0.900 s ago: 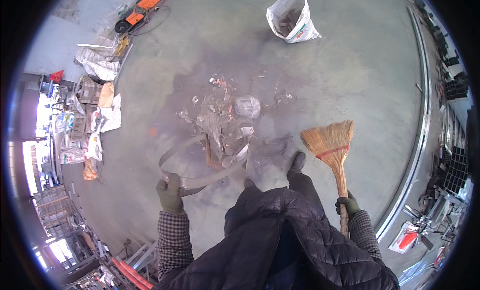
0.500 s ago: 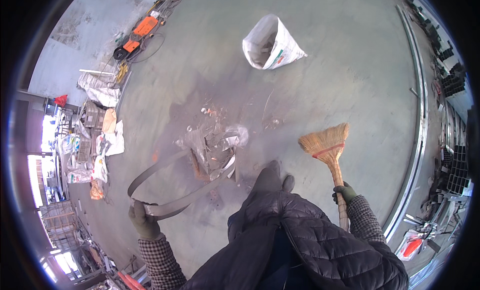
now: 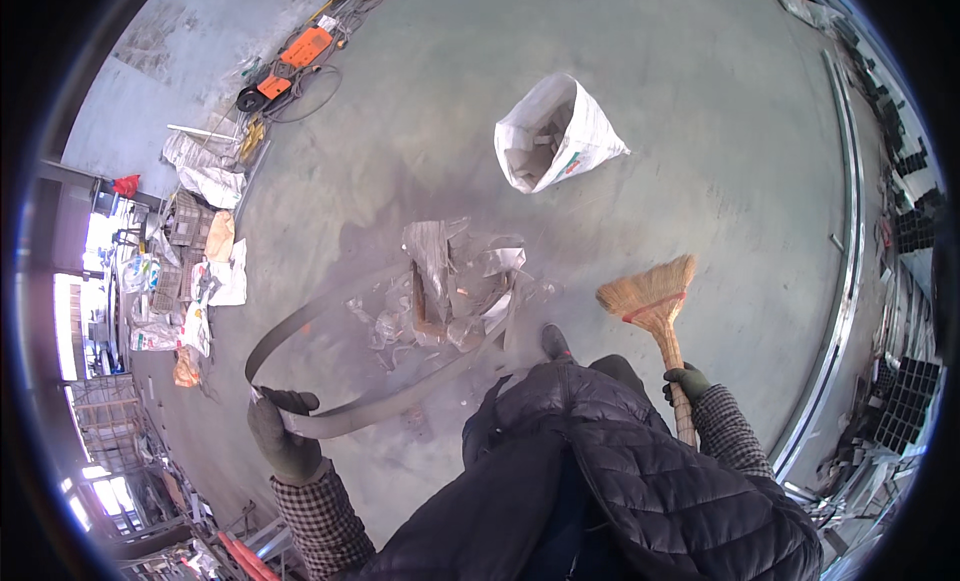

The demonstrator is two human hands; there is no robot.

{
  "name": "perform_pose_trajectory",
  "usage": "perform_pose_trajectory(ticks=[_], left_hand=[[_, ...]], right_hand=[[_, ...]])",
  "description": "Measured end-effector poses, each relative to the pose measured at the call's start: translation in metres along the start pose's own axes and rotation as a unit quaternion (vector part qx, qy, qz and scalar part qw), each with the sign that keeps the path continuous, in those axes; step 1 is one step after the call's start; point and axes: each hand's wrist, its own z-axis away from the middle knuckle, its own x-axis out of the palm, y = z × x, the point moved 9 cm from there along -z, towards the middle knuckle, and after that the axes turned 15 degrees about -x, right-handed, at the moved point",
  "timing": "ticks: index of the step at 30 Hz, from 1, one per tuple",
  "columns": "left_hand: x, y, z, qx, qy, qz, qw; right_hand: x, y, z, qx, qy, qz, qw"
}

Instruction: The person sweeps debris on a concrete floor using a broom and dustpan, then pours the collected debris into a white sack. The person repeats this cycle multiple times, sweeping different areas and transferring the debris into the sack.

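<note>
Our left hand (image 3: 284, 439) gripped a looped strip (image 3: 380, 410), ends unclear; our right hand (image 3: 689, 383) held the broom (image 3: 658, 309) sensibly clear.

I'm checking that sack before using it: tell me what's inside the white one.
Through the open mouth of the white sack, some pale grey scraps show. Whatever lies beneath them, and the bottom, is covered.

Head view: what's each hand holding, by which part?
Left hand: grey flat looped strip, gripped at its left bend. Right hand: tan straw broom with red binding, gripped by the handle.
</note>
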Motion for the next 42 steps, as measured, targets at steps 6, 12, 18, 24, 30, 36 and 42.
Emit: perform_pose_trajectory(ticks=[6,12,18,24,30,36,42], left_hand=[[0.047,0.027,-0.049,0.042,0.015,0.040,0.998],[0.112,0.043,-0.083,0.061,0.029,0.045,0.997],[0.190,0.044,-0.120,0.055,0.151,-0.054,0.986],[0.277,0.013,-0.151,-0.042,0.153,-0.063,0.985],[0.316,0.013,-0.153,-0.084,0.170,-0.143,0.971],[0.332,0.022,-0.153,-0.077,0.132,-0.115,0.982],[0.335,0.019,-0.150,-0.105,0.110,-0.106,0.983]], right_hand=[[-0.018,-0.047,-0.020,0.003,0.004,-0.012,1.000],[-0.043,-0.096,-0.061,-0.002,-0.013,-0.006,1.000],[-0.070,-0.166,-0.113,0.011,-0.040,0.008,0.999],[-0.099,-0.211,-0.144,0.023,-0.067,0.035,0.997],[-0.115,-0.219,-0.156,0.028,-0.066,0.028,0.997],[-0.116,-0.207,-0.158,0.053,-0.065,0.017,0.996],[-0.118,-0.222,-0.149,0.017,-0.049,0.000,0.999]])
